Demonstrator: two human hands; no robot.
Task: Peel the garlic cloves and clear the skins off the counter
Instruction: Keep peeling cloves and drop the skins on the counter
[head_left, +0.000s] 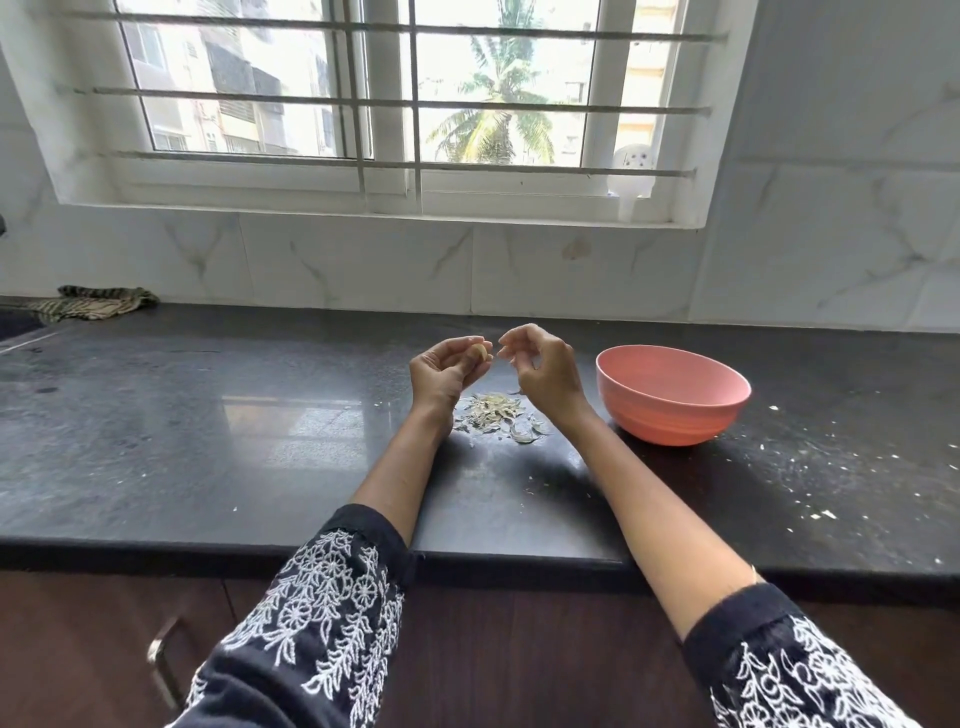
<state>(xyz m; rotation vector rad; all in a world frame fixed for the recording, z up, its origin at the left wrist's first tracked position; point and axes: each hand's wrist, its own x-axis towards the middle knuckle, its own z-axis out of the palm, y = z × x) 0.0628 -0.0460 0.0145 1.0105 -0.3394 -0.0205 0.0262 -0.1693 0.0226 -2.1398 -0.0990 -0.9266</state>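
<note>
My left hand (441, 371) holds a pale garlic clove (479, 352) between thumb and fingertips, raised above the black counter (208, 441). Just to its right, my right hand (540, 366) has its fingers curled, the tips pinched close to the clove; whether they hold a bit of skin is too small to tell. Under both hands lies a heap of papery garlic skins (496, 415) on the counter. A pink bowl (675, 410) stands to the right of my right hand; its inside is hidden from here.
White crumbs (826, 514) speckle the counter at the right. A striped cloth (93, 304) lies at the back left by the wall. A barred window (389, 104) sits above the marble backsplash. Below the counter edge is a dark cabinet with a metal handle (161, 654).
</note>
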